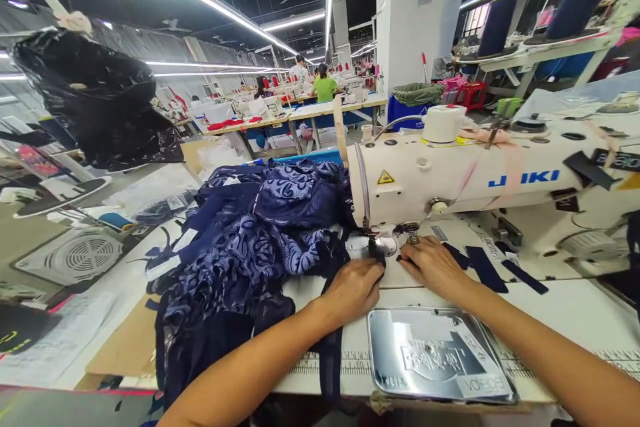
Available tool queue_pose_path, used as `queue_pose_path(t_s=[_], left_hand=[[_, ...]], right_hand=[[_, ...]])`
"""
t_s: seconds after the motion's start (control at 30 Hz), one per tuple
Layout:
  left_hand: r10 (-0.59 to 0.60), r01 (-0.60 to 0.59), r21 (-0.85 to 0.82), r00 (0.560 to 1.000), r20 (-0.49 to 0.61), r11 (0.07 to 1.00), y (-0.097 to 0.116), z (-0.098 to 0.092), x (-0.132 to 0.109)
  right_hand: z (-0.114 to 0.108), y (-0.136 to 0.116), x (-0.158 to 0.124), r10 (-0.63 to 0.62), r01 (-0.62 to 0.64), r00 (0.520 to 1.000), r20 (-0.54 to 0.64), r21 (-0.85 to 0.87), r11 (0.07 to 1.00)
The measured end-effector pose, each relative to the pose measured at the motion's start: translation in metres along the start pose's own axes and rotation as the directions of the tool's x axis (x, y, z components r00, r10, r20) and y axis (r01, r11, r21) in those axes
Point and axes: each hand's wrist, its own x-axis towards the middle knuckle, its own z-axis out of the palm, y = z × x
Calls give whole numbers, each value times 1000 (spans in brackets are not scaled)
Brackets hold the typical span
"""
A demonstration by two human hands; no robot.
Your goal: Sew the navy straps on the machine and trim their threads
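A navy bra with blue patterned cups lies in a heap of similar garments left of the sewing machine. Its dark edge runs to the presser foot above the shiny needle plate. My left hand is closed on that dark fabric just in front of the foot. On the other side of the needle, my right hand has its fingers drawn together, low against the machine bed. A tiny dark bit shows at its fingertips, too small to name.
Several navy fabric strips lie on the bed to the right. In front sits a metal plate beside a printed ruler. A black plastic bag hangs at left, above a cardboard piece. Co-workers sit farther back.
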Motion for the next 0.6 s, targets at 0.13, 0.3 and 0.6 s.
queue_pose_path(t_s=[0.13,0.3,0.6], left_hand=[[74,-73,-18,994,80,997,0,-7,-9],[114,-120,30,981,154,992,1,-13,-11],[140,-166,172,979,151,971,4,-14,-4]], right_hand=[[-1,-3,-3,7,-4,996,94,-31,1000],[-1,-5,12,39,-65,975,218,114,991],[13,0,36,54,-258,914,403,473,842]])
